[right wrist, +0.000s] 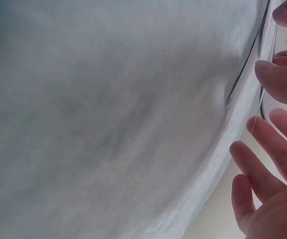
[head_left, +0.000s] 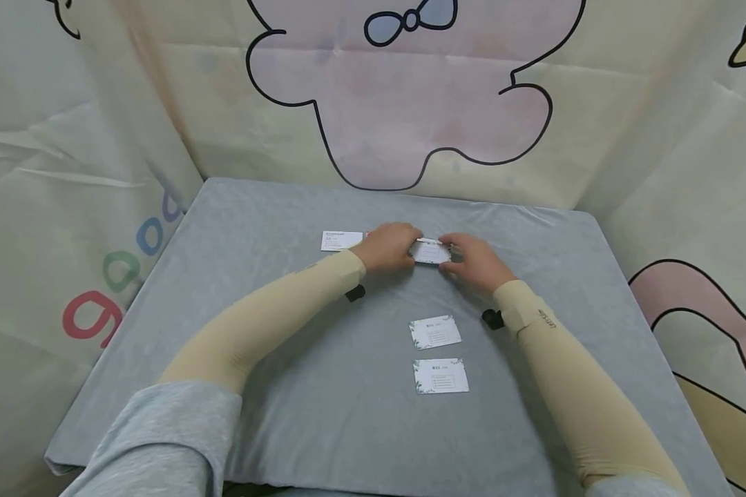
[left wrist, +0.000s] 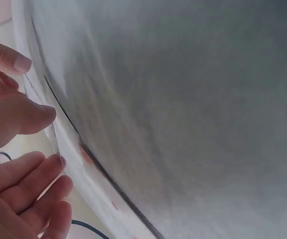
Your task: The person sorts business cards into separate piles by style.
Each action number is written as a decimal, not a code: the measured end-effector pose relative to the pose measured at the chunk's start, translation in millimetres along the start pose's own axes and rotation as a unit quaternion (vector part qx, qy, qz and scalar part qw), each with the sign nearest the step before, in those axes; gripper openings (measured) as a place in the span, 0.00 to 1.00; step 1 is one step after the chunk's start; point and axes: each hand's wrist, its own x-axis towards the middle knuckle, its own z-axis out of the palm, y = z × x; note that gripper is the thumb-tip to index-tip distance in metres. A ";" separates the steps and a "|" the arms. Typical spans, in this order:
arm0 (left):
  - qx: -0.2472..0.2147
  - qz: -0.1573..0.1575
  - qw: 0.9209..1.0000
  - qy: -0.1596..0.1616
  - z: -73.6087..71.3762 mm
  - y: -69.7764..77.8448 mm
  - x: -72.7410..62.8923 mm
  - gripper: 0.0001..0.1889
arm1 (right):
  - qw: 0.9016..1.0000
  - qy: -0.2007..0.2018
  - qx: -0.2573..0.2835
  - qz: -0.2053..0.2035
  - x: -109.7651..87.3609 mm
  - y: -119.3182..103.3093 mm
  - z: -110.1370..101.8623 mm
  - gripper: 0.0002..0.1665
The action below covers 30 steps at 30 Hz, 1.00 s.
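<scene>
A white business card with a green leaf print (head_left: 431,252) is between both hands near the far part of the table. My left hand (head_left: 393,247) pinches its left edge between thumb and fingers. At its right edge my right hand (head_left: 476,264) does the same. Both wrist views show the card almost edge-on as a thin line, with the left thumb (left wrist: 34,117) and right thumb (right wrist: 275,82) on its near side. Just left of my left hand lies a white card with printed text (head_left: 342,240); something red beside it is mostly hidden by that hand.
Two more leaf-printed cards lie nearer to me, one slightly tilted (head_left: 435,332) and one below it (head_left: 441,376). A grey cloth covers the table (head_left: 323,414). Cartoon-printed curtains (head_left: 410,103) stand behind it and at both sides.
</scene>
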 end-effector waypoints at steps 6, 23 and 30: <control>0.003 0.008 1.000 -0.007 2.9 -8.8 18.8 0.29 | 1.000 0.002 0.003 0.014 11.3 9.8 -1.5 0.35; -0.018 -0.025 0.999 -0.037 6.3 -17.9 27.3 0.31 | 1.000 -0.001 -0.008 0.008 21.9 14.6 5.0 0.32; -0.032 -0.030 0.998 -0.041 5.0 -20.2 26.8 0.31 | 1.000 0.002 -0.019 0.002 23.9 18.9 6.7 0.32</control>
